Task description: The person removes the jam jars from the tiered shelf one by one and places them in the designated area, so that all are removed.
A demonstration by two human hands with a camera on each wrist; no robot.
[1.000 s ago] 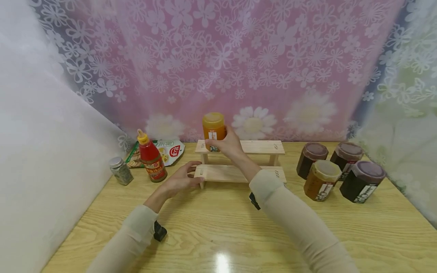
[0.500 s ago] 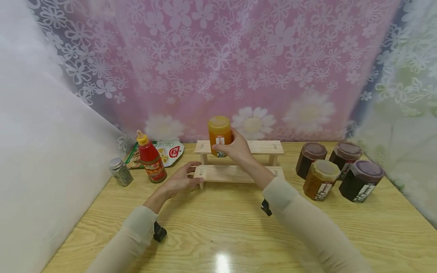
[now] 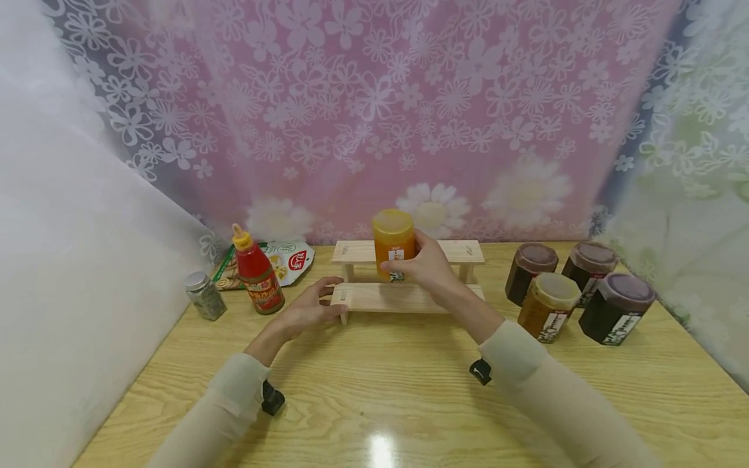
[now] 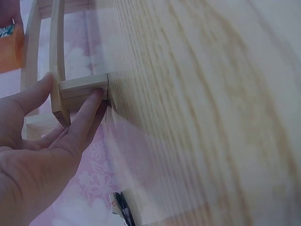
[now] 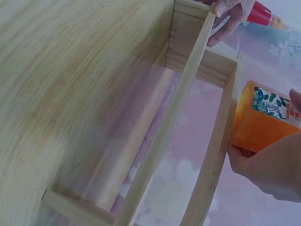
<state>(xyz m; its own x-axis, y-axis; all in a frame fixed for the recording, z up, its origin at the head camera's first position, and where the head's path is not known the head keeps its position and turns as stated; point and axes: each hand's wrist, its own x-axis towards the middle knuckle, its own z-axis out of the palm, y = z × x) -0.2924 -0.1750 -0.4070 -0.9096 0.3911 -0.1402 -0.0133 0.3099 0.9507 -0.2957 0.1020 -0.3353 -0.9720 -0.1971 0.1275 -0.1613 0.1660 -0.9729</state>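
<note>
A two-tier wooden rack stands on the table at the middle of the head view. My left hand holds the left end of its lower step. The left wrist view shows the thumb on the board and the fingers along the end support. Between the thumb and fingers of my right hand is an upright jar of orange-yellow contents with a yellow lid. In the head view it overlaps the rack's upper board. The right wrist view shows the jar close by the upper board, its label partly covered by the hand.
A red sauce bottle, a small shaker jar and a food packet stand or lie left of the rack. Several dark-lidded jars and an amber jar are grouped at right. A floral curtain hangs behind.
My right hand has carried the yellow-lidded jar to the right and nearer, from the left end of the upper board toward its middle. The left hand stays on the rack.
</note>
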